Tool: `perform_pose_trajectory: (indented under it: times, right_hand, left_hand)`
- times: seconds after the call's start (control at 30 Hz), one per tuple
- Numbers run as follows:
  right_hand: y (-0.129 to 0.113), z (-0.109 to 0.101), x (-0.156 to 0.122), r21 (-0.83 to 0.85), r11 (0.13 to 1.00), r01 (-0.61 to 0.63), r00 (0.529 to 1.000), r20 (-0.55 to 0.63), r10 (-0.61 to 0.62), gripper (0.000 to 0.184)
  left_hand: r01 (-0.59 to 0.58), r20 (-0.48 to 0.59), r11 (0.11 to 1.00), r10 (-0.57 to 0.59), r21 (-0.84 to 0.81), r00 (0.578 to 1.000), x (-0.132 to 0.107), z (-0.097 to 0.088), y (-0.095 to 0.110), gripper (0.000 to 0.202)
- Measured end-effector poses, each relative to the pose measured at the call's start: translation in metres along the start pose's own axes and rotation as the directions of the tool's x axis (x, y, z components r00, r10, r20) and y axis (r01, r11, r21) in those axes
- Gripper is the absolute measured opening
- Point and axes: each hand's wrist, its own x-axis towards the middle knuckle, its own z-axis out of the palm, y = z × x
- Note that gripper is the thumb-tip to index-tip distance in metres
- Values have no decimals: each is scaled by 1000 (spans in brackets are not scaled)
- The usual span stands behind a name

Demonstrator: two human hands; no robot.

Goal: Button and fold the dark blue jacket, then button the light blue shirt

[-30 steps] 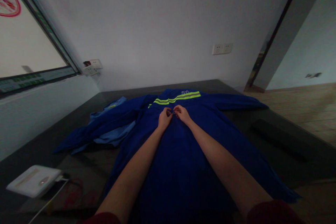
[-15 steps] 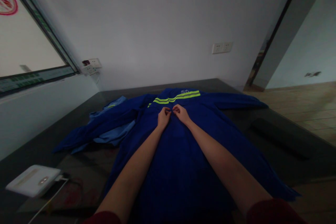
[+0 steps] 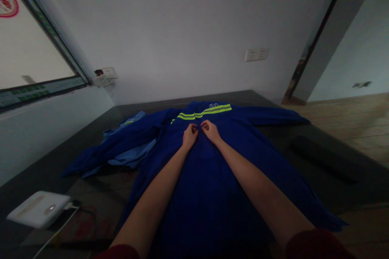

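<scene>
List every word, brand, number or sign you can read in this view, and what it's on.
None can be read.
White print on the blue work jacket: too small.
Red ring-shaped emblem on the window pane: cut off and blurred.
Green marks along the window frame: too blurred.
Red marks on the dark tabletop: too dim.

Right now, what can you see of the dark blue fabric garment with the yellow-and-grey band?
The dark blue fabric garment lies spread on a dark table, sleeves out to both sides. The yellow-and-grey band crosses its upper part, with small pale lettering above, too small to read. The sleeve on the picture's left lies over light blue cloth. The bare left hand and bare right hand are at its middle, below the band; what their fingertips pinch is unclear.
</scene>
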Motion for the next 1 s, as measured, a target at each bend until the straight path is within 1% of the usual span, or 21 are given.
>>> perform_pose_trajectory:
  times: [0.17, 0.57, 0.73, 0.87, 0.93, 1.0]
  right_hand:
    - [-2, 0, -1, -66, 998, 12, 999, 36, -10, 22]
    - [-7, 0, -3, -210, 978, 23, 999, 39, -15, 22]
    - [-10, -2, -4, -252, 967, 27, 999, 32, -19, 25]
    - [-11, -2, -4, -288, 957, 26, 1000, 20, -21, 23]
    - [-11, -2, -4, -302, 953, 27, 999, 25, -20, 20]
    - [-12, -2, -4, -315, 949, 30, 999, 35, -19, 16]
  left_hand:
    - [-22, -8, 1000, 22, 4, 1000, 0, 0, 1, 23]
    - [-24, -6, 999, 24, 32, 1000, -2, 0, 2, 21]
    - [-51, 32, 989, 47, 137, 998, -3, -1, 5, 24]
    - [-68, 31, 974, 63, 215, 998, -5, -1, 8, 24]
    - [-69, 39, 953, 60, 294, 997, -7, -2, 10, 24]
    - [-60, 57, 914, 40, 401, 998, -10, -3, 13, 25]
